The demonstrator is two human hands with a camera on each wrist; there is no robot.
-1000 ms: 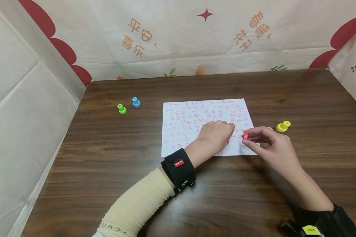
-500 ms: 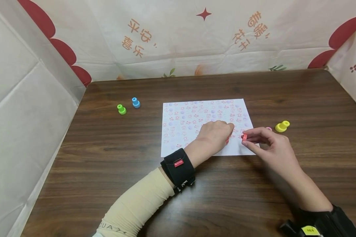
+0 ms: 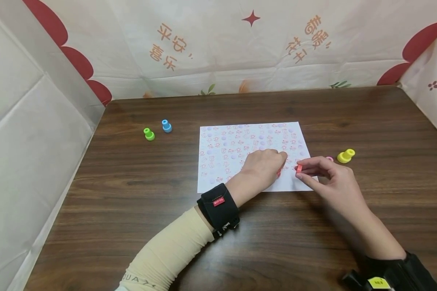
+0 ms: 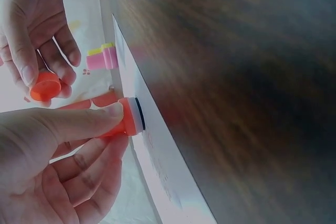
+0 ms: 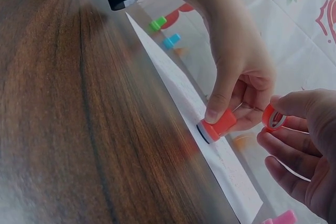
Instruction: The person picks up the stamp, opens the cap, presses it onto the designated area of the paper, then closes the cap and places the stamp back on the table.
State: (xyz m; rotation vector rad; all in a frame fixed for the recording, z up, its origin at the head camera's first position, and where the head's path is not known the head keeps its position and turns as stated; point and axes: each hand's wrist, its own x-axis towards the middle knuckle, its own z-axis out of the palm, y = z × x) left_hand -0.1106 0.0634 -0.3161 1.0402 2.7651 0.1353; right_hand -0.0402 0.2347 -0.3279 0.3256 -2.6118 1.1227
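My left hand [image 3: 260, 165] pinches an orange-red self-inking stamp [image 4: 126, 119] between thumb and fingers. Its dark printing face points down at the lower right part of the white paper [image 3: 213, 178]; whether it touches the sheet I cannot tell. Rows of small red and purple prints cover the paper. Just to the right, my right hand [image 3: 335, 178] holds the stamp's small red cap [image 3: 299, 168] by thumb and fingertips, raised off the sheet. In the right wrist view the round cap [image 5: 274, 118] shows its hollow side. From the head view, most of the stamp is hidden behind the left hand.
Right of the paper stand a yellow stamp [image 3: 346, 156] and a pink stamp [image 4: 107, 57], the pink one mostly hidden by the right hand in the head view. Toward the back left are a green stamp [image 3: 149, 134] and a blue stamp [image 3: 166, 126]. A printed cloth hangs behind the wooden table [image 3: 105, 194].
The right hand with the cap has edged very slightly left. My left hand with the stamp stays in the same place, and the other stamps have not moved.
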